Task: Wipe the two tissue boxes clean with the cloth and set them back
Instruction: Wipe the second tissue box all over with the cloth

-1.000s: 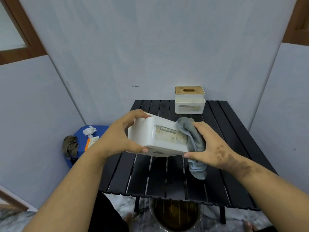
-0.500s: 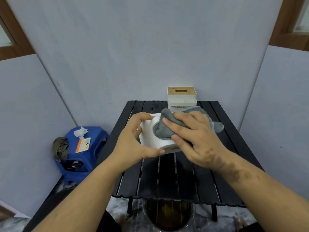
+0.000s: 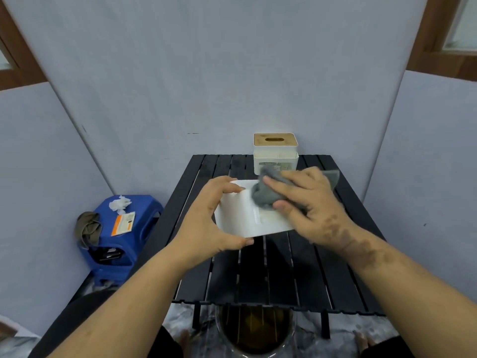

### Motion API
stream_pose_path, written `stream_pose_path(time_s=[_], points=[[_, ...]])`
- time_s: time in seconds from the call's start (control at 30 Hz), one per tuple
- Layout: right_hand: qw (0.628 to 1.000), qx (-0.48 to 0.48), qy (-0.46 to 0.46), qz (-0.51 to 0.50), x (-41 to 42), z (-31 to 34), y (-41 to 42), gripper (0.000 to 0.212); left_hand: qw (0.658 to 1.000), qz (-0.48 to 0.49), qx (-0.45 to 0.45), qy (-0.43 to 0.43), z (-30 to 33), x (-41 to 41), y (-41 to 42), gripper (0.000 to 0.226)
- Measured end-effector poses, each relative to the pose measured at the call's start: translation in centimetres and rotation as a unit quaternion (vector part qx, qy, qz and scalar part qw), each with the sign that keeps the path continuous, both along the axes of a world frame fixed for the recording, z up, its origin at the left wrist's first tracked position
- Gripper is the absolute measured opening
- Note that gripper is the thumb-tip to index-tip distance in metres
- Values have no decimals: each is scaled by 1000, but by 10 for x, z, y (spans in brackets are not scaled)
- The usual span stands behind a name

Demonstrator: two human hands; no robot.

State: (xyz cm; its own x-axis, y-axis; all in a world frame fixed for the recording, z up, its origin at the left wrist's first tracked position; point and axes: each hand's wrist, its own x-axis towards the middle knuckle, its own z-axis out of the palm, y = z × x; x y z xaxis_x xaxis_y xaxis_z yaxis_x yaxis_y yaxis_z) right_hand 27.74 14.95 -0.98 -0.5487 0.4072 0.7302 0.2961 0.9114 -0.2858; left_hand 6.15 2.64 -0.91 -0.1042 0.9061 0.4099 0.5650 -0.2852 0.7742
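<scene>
Head view, looking down at my two bare hands over a black slatted table (image 3: 260,270). My left hand (image 3: 206,223) grips a white tissue box (image 3: 240,215) by its left end, fingers curled over the far edge and thumb under the near corner, holding it tilted above the table. My right hand (image 3: 307,202) presses a bunched grey cloth (image 3: 263,197) against the box's upper face, fingers curled around the cloth, thumb on its near side; a loose end of the cloth sticks out behind my knuckles. The hand is blurred.

A second box (image 3: 275,153), white with a wooden slotted lid, stands upright at the table's far edge, just behind the cloth.

To the left of the table, a blue stool (image 3: 121,241) carries a crumpled tissue (image 3: 119,202), an orange-and-white card (image 3: 123,223) and an olive rag (image 3: 87,228) hanging off its side. A round bin (image 3: 255,332) sits under the table's near edge.
</scene>
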Motion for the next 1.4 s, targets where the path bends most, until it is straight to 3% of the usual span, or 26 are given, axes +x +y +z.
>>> stream_pose_path(time_s=[0.1, 0.37, 0.57, 0.83, 1.1, 1.3, 1.4], points=[[996, -65, 47, -47, 15, -6, 21, 48, 1000, 11, 2, 26, 0, 0, -2, 84], [996, 61, 12, 63, -15, -3, -27, 42, 999, 11, 43, 4, -2, 0, 1, 81], [994, -56, 84, -37, 11, -21, 15, 48, 999, 36, 13, 34, 2, -2, -4, 82], [995, 92, 5, 48, -9, -6, -18, 41, 998, 36, 42, -24, 3, -2, 0, 79], [997, 50, 54, 9, -1, -22, 5, 39, 997, 62, -14, -49, 3, -1, -2, 82], [989, 128, -11, 80, -7, -6, -9, 38, 996, 49, -20, -78, 4, -1, 2, 81], [996, 81, -1, 39, 14, -13, 20, 39, 994, 38, -27, -95, 3, -10, 4, 78]])
